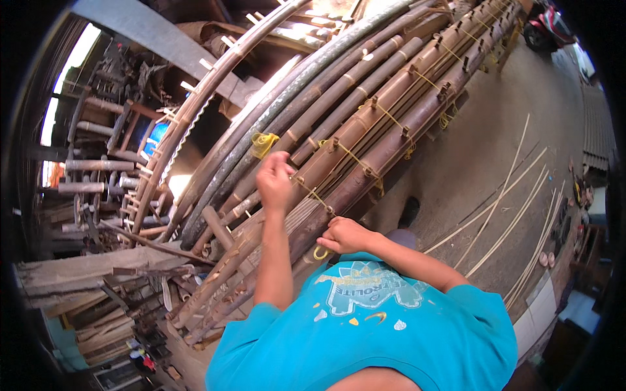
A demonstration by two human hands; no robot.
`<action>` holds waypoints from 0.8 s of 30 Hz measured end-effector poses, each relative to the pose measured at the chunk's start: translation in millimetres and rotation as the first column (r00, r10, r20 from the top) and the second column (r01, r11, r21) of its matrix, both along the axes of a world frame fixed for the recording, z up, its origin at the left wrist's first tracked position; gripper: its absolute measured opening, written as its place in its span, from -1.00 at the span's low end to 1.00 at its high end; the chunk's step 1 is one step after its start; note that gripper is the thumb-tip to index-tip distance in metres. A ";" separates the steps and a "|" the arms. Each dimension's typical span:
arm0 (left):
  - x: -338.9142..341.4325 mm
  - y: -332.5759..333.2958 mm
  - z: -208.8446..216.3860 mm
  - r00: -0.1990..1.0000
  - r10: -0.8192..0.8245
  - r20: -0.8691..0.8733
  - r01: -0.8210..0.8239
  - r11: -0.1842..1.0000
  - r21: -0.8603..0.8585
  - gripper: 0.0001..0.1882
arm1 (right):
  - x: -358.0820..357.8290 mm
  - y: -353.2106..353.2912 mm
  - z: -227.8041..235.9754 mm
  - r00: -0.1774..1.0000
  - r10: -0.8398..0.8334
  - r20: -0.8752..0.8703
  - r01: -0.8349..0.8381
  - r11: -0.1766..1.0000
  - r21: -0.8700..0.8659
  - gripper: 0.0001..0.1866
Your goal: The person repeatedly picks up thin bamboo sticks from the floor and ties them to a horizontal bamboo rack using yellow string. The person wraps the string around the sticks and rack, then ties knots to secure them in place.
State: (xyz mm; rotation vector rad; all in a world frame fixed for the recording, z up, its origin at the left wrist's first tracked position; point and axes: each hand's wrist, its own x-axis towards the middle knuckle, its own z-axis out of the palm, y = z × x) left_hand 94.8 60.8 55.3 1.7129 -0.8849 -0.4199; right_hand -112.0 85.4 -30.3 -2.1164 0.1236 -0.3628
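A long frame of brown bamboo poles runs from the lower left to the upper right, tied at intervals with yellow cord. My left hand is raised over the poles, fingers pinched on a strand of the yellow cord. My right hand rests lower on a pole's edge, closed around the same cord, whose loop hangs below the fist. A bunch of yellow cord sits on the poles just above my left hand. I wear a turquoise shirt.
Stacked timber, planks and bamboo offcuts crowd the left. Thin pale bamboo strips lie across the concrete floor on the right. A red motorbike stands at the top right. My dark shoe shows beside the frame.
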 end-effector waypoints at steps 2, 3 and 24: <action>29.4 -28.6 -24.4 0.970 0.096 0.225 -0.123 0.987 0.107 -0.69 | -13.6 -9.8 10.0 0.998 0.059 -0.034 -0.063 0.990 -0.123 -0.61; 46.9 -30.1 -61.6 0.925 0.044 0.378 -0.125 0.973 0.194 -0.69 | -19.7 -11.1 17.2 0.998 0.033 0.057 -0.029 0.998 -0.059 -0.63; -587.9 -225.3 -195.6 0.040 -0.992 -0.116 0.675 -0.059 0.735 -0.66 | -560.7 -167.4 -410.6 -0.038 -0.654 -0.755 0.903 -0.346 0.255 -0.70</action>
